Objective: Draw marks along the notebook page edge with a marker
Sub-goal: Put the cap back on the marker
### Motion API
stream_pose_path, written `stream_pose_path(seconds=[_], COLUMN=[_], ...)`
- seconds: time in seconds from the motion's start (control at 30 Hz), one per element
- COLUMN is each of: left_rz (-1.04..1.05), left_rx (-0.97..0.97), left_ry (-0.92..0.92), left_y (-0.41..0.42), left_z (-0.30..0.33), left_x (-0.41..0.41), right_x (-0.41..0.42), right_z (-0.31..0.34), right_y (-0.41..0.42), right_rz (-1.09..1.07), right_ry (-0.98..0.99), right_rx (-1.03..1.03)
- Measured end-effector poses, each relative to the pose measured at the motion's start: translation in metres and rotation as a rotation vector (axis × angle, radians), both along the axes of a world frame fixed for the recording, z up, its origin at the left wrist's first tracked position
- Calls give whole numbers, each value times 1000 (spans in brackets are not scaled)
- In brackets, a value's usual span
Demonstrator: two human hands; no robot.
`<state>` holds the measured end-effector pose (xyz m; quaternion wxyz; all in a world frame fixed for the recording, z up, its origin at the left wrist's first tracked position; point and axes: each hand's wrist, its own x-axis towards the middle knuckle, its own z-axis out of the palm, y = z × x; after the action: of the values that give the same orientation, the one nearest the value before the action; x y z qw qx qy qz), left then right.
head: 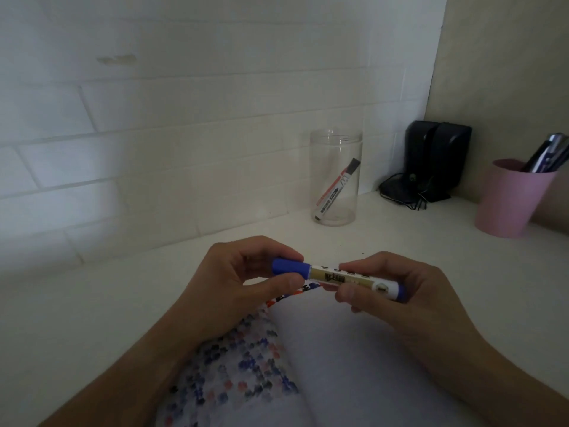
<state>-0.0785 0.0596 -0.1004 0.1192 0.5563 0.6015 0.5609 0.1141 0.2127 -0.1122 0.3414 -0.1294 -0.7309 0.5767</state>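
Note:
A blue marker (338, 277) lies level between both hands above the open notebook (354, 365). My left hand (234, 278) pinches its blue cap (291, 268), which sits on the marker. My right hand (397, 288) grips the white labelled barrel near its blue rear end. The notebook's right page is blank white. Its left page (240, 368) is covered with rows of blue, red and black marks, and marks run along the top edge just under the marker.
A clear plastic jar (335, 177) holding one red-and-black marker stands at the back by the tiled wall. A pair of black speakers (437, 158) with cables sits in the corner. A pink cup (511, 198) with pens stands at the right.

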Motion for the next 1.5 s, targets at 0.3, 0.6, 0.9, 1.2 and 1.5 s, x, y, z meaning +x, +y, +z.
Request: stream_pose_path(seconds=[0.3,0.6,0.9,1.2,1.5], left_rz=[-27,15,5,394,507], left_rx=[-20,37,24,-31,-85], left_ry=[3,51,164,375,455], left_y=[-3,1,10,1,1], left_z=[3,3,-7,-8,-15], left_x=[-1,-2,4,-26,-41], right_x=[2,-6,-12,-66,-140], right_z=[3,-1,9,86,156], right_y=[-2,-5,-13,36,104], right_rz=[-4,-58,-164,-383,-688], right_ry=[15,14,-109,12,164], right_rx=[116,214,684,681,717])
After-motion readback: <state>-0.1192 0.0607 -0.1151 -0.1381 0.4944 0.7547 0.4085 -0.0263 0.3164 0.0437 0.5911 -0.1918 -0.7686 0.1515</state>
